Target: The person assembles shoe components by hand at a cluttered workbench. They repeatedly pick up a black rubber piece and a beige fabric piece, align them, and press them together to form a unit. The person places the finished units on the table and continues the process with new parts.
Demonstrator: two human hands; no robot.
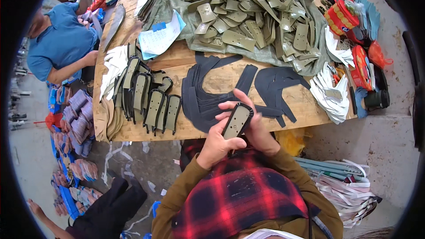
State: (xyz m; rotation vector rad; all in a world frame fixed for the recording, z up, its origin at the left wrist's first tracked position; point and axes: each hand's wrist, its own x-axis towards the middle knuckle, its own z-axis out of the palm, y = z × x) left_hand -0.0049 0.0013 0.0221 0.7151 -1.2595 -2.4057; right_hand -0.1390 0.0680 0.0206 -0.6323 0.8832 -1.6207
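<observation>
Head view: left hand [212, 147] is gripping an olive plate [237, 123] with black edging, near the front edge of the wooden table [172, 67]; right hand [260, 135] is meeting its right side, grasp unclear. Similar plates [171, 111] are lying leftward.

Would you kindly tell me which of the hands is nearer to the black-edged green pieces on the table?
Left: the left hand is right of the black-edged green pieces; the right hand is farther right.

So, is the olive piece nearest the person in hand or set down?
In hand: the left hand grasps the olive piece near its lower end, with the right hand beside it.
</observation>
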